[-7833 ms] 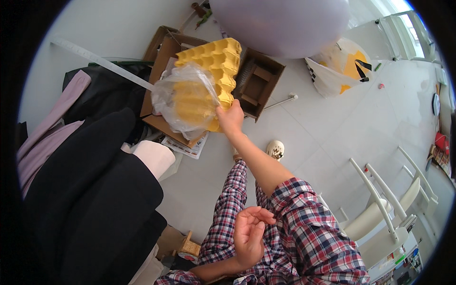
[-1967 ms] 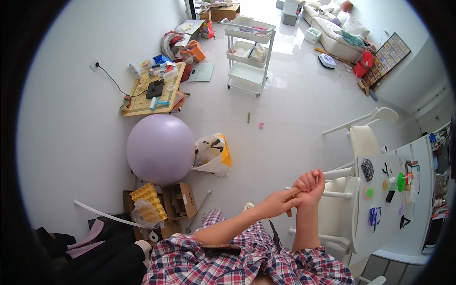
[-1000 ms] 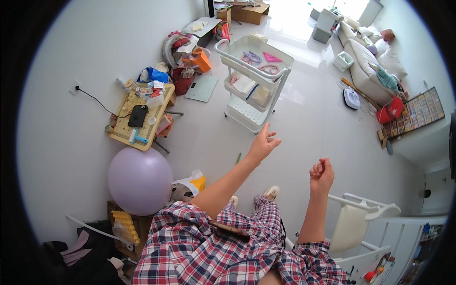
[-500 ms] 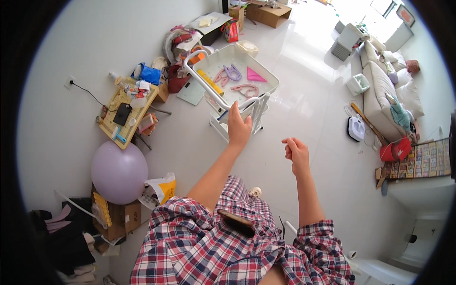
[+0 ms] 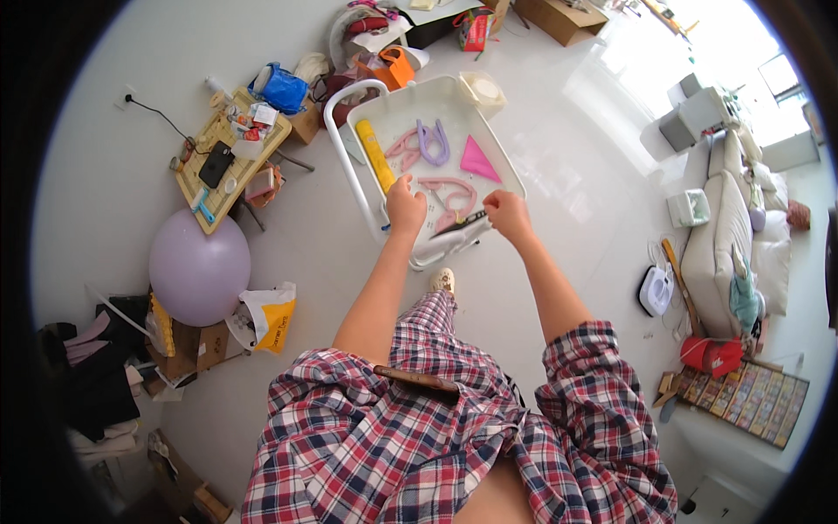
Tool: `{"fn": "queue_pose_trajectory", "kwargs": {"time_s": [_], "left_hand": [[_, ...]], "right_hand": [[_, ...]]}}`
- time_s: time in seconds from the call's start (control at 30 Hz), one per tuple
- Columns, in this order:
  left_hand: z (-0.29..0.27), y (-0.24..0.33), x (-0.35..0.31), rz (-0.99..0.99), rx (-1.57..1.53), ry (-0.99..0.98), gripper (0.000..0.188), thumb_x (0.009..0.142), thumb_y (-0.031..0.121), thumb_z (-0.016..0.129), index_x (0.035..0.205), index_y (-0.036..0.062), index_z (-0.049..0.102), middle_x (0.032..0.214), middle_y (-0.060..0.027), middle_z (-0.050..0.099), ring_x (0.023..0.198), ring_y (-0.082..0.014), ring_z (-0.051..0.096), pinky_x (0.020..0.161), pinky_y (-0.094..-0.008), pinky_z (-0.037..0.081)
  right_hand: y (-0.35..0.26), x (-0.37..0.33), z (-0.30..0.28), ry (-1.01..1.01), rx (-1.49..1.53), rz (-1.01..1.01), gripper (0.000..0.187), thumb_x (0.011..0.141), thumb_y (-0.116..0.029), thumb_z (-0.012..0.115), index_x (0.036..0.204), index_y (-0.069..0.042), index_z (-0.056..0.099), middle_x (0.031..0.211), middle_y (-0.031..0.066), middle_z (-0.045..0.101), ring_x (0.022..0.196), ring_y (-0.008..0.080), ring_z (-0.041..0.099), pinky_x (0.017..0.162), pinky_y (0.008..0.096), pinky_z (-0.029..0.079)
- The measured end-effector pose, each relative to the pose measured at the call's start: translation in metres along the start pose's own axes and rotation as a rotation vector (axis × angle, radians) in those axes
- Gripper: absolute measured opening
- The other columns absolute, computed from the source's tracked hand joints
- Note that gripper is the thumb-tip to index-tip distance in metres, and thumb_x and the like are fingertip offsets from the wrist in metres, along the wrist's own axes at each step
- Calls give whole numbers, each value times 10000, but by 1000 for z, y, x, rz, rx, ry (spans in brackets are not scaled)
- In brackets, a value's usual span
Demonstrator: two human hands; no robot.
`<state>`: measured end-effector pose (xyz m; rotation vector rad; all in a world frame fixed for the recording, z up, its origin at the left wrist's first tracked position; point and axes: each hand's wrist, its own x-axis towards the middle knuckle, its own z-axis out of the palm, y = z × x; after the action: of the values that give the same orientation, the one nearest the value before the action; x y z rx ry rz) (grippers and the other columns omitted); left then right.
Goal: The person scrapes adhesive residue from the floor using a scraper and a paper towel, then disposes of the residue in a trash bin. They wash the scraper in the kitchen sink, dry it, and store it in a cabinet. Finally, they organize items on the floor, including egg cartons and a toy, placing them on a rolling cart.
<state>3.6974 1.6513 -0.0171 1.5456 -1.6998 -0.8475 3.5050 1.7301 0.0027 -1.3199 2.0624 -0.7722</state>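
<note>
A white rolling cart (image 5: 362,231) with a deep top tray stands in front of me. In its tray lie a yellow tube-like roll (image 5: 374,155), a purple U-shaped thing (image 5: 432,141), two pink curved plastic things, one (image 5: 403,148) beside the purple one and another (image 5: 467,194) nearer, and a bright pink triangular piece (image 5: 477,159). My left hand (image 5: 407,210) is closed over the tray's near left part, by the roll's lower end; what its fingers hold is hidden. My right hand (image 5: 508,215), fingers curled, is at the near right corner, beside a slim dark object (image 5: 460,224).
A cluttered small yellow table (image 5: 196,188) stands left, with a purple ball (image 5: 199,266) below it. Bags (image 5: 275,319) and boxes (image 5: 196,349) lie near the ball. To the right are a sofa (image 5: 711,253), a white bin (image 5: 690,208) and a white device (image 5: 655,290) on the floor.
The cart is closer to me and appears larger. My left hand has gone from open fingers at its near side to closed; my right hand has moved up and left to its corner.
</note>
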Motion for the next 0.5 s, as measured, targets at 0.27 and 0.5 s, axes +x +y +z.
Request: {"fn": "queue_pose_trajectory", "kwargs": {"time_s": [0.27, 0.5], "left_hand": [[-3, -29, -17, -112, 92, -55, 371, 724, 74, 588, 1083, -11, 549, 1029, -191, 593, 941, -301, 574, 832, -384, 448], [3, -11, -86, -361, 58, -65, 382, 732, 114, 577, 1088, -20, 539, 1043, -196, 591, 938, -301, 585, 810, -386, 460]], "right_hand": [[-7, 14, 62, -174, -444, 109, 240, 770, -166, 600, 963, -25, 575, 1029, 185, 582, 948, 339, 583, 782, 417, 486], [32, 18, 72, -400, -388, -95, 255, 761, -147, 608, 965, -8, 544, 1063, 201, 549, 916, 367, 582, 770, 444, 482]]}}
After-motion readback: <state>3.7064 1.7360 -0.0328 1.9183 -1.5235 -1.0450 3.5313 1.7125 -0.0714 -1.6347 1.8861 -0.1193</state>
